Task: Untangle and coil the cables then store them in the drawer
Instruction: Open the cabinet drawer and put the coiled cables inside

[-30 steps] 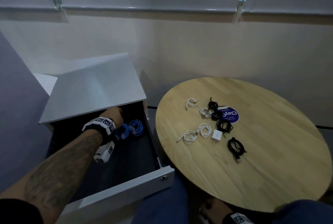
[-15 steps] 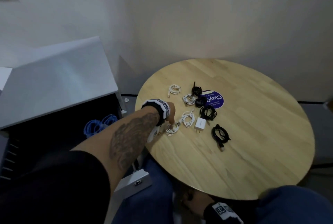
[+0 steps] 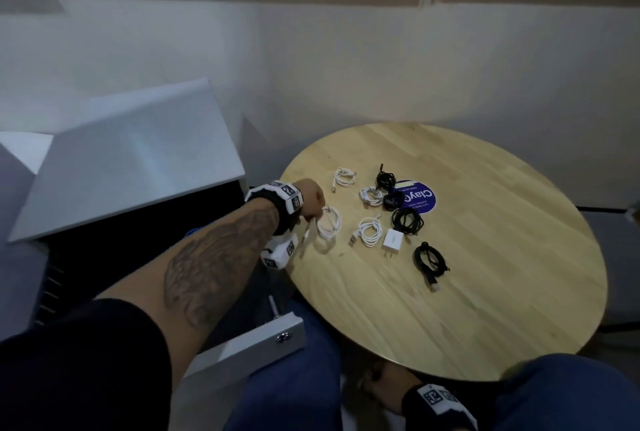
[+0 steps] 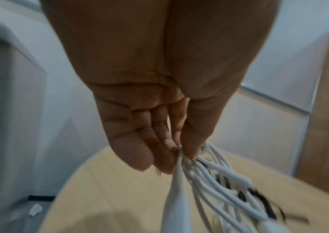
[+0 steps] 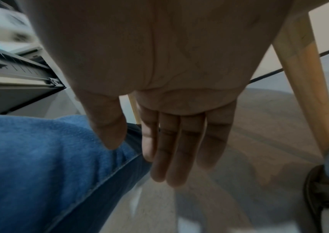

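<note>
My left hand (image 3: 313, 203) pinches a coiled white cable (image 3: 328, 222) and holds it just above the left edge of the round wooden table (image 3: 502, 292). In the left wrist view the thumb and fingers (image 4: 159, 157) squeeze the white cable (image 4: 209, 176) loops together. Several other coils lie on the table: white ones (image 3: 344, 177) (image 3: 370, 195) (image 3: 367, 232) and black ones (image 3: 385, 179) (image 3: 408, 221) (image 3: 428, 259). The open drawer (image 3: 242, 349) is at the left, dark inside. My right hand (image 5: 171, 149) hangs below the table with straight fingers, holding nothing.
A white charger plug (image 3: 392, 243) and a round blue sticker (image 3: 417, 198) sit among the coils. The white cabinet top (image 3: 131, 164) is above the drawer. My knees in blue jeans (image 3: 287, 392) are between drawer and table. A wooden table leg (image 5: 303, 88) is near my right hand.
My left hand left the drawer, where a blue coil stayed, reached across to the table and picked up the nearest white coil. The right hand stayed under the table.
</note>
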{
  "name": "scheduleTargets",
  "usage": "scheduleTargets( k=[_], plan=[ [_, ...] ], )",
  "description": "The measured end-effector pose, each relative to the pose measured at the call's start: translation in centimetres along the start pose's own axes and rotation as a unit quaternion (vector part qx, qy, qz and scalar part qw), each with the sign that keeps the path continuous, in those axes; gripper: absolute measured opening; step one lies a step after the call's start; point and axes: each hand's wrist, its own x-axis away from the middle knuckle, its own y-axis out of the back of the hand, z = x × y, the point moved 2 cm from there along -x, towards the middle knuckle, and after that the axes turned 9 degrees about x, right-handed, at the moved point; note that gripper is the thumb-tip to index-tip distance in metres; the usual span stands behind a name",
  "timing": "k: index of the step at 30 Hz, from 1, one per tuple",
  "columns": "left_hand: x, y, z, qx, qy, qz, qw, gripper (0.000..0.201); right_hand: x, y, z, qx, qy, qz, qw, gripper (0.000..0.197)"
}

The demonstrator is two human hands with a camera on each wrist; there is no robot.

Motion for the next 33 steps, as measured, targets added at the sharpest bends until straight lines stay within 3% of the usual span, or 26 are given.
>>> scheduleTargets(
  k=[3, 8, 13, 18, 24, 26, 29, 31, 33],
  plan=[
    [2.6, 4.5, 3.7, 0.111, 0.011, -0.066, 0.992, 0.007, -0.2, -0.2, -0.3, 0.026, 0.015, -0.028, 0.999, 0.032],
    [8.2, 9.3, 11.4, 0.099, 0.066, -0.152, 0.981, 0.012, 0.9, 0.3, 0.5, 0.035, 0.042, -0.046, 0.997, 0.041],
    [10.7, 5.3, 15.8, 0.122, 0.124, -0.083, 0.981, 0.007, 0.9, 0.4, 0.1, 0.027, 0.008, -0.022, 0.999, 0.033],
    [10.2, 0.7, 14.5, 0.092, 0.106, -0.012, 0.990, 0.011, 0.9, 0.6, -0.2, 0.037, 0.003, -0.012, 0.999, 0.033],
    [10.0, 1.5, 12.8, 0.016, 0.111, 0.024, 0.993, 0.018, 0.3, 0.4, -0.5, 0.004, 0.003, 0.001, 1.000, 0.032],
    [9.8, 3.2, 11.9, -0.005, 0.111, 0.001, 0.994, 0.011, 1.0, 0.8, 0.0, 0.018, 0.015, -0.010, 1.000, 0.035],
    [8.4, 5.8, 8.3, -0.040, 0.062, -0.085, 0.994, 0.016, 1.3, 0.9, 0.2, 0.008, 0.013, -0.007, 1.000, 0.032],
    [6.3, 6.1, 5.0, -0.009, 0.016, -0.125, 0.992, 0.020, 1.5, 1.0, 0.5, 0.002, 0.003, -0.004, 1.000, 0.013],
    [3.8, 4.6, 1.5, 0.051, -0.012, -0.097, 0.994, 0.023, 0.5, 0.8, 0.1, 0.013, 0.013, -0.001, 1.000, 0.030]
  ],
)
